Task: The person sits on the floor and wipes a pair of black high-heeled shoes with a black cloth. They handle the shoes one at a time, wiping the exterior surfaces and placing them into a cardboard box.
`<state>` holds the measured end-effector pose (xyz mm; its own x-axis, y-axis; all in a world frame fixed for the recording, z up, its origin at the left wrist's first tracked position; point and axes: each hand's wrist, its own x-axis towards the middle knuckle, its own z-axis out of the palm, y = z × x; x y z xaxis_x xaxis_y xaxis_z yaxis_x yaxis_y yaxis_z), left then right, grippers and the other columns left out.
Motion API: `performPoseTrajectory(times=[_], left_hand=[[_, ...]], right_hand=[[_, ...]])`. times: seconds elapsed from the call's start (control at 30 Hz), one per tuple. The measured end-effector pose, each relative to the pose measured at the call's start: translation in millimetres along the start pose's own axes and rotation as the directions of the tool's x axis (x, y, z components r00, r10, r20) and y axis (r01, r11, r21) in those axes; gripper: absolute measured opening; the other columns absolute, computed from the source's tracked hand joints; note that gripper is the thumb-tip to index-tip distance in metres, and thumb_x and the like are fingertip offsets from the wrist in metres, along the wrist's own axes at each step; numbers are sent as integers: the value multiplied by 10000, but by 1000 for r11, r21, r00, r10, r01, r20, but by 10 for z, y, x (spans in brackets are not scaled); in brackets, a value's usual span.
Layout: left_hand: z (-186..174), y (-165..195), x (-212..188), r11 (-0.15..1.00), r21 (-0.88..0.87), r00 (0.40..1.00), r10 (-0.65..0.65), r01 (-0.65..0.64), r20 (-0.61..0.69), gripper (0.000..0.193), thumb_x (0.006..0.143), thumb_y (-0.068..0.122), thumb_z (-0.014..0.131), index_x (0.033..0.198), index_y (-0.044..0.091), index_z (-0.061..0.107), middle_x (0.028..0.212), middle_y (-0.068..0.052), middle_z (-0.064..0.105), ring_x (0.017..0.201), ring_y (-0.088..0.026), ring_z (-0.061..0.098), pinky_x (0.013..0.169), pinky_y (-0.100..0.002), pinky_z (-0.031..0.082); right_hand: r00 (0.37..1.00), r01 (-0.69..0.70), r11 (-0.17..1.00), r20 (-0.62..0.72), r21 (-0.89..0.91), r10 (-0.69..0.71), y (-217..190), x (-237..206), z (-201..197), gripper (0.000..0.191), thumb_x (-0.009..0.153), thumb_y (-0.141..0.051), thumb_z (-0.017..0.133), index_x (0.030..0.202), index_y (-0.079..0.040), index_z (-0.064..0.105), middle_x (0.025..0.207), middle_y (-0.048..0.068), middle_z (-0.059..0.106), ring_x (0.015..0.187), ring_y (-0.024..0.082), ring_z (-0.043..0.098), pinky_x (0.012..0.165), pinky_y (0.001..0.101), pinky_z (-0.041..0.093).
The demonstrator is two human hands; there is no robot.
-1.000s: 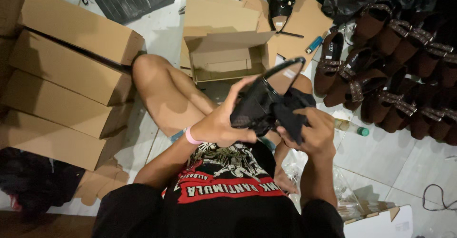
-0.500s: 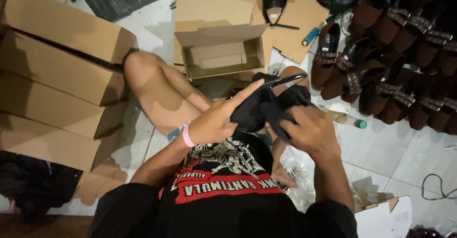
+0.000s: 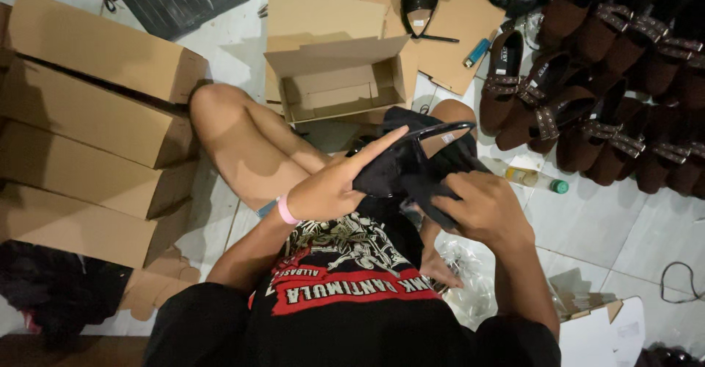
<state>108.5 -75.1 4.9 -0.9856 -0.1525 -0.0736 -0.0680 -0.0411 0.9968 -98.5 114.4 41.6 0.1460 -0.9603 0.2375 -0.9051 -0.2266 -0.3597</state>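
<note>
While the person is seated on the floor (image 3: 587, 227) with legs crossed, the following is seen from the head view.

Black shoe (image 3: 411, 165): held above the lap between both hands, just in front of the open box; its thin sole edge is turned upward and slants to the right.

Left hand (image 3: 330, 187): placed against the left side of the black shoe, with the forefinger stretched out along the sole edge and the remaining fingers curled under the shoe. A pink band is worn at the wrist.

Right hand (image 3: 481, 205): closed over dark cloth-like material at the right side of the black shoe, fingers bent inward; whether this material is part of the shoe cannot be told.

Open box (image 3: 341, 80): a cardboard box laid on the floor beyond the knees, flaps raised, a folded cardboard insert seen inside.

Stacked cartons (image 3: 95, 132): closed cardboard boxes ranged along the left.

Brown sandals (image 3: 602, 110): set in rows at the upper right, well apart from the hands.

Small bottle (image 3: 536, 180): laid on the floor near the right knee, green cap pointing right.

Blue lighter (image 3: 476, 52): laid on flat cardboard behind the open box.
</note>
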Motion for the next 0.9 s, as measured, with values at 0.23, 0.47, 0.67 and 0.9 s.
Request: performPoseTrajectory(times=[0.23,0.47,0.67,0.9], left_hand=[[14,-45,43,983,-46,980,180,-177,82,933,848,-116,546,1678,71,163,1712,-193,337,1575,-279,385,1264,-345,299],[59,-49,57,990,-100,990,106,-97,98,952,866,-91,611,1676,55,132,1659,-178,411,1499,-257,468,1230,-335,336],[52,-161,71,972,-72,972,228,-224,51,877,932,-96,593,1687,16,162,1712,-172,362,1599,-255,381,1311,-344,287],[47,-344,122,932,-313,973,216,-182,77,959,869,-77,603,1691,2,114,1770,-145,188,1644,-227,207,1343,-354,160]], right_hand=[[999,49,971,-2,232,-50,177,-212,-33,282,672,-206,862,694,-76,612,766,58,597,600,257,604,481,381,446],[999,36,997,-34,-61,-38,93,-82,-11,217,663,-218,866,741,-99,702,738,62,584,595,252,599,505,391,463],[985,79,997,-151,-7,-79,171,-87,55,325,741,-238,880,672,-93,597,713,52,599,558,226,595,474,371,442],[959,-79,997,-275,-18,71,213,-427,185,440,823,-286,876,672,-37,547,783,102,648,641,283,656,540,385,493]])
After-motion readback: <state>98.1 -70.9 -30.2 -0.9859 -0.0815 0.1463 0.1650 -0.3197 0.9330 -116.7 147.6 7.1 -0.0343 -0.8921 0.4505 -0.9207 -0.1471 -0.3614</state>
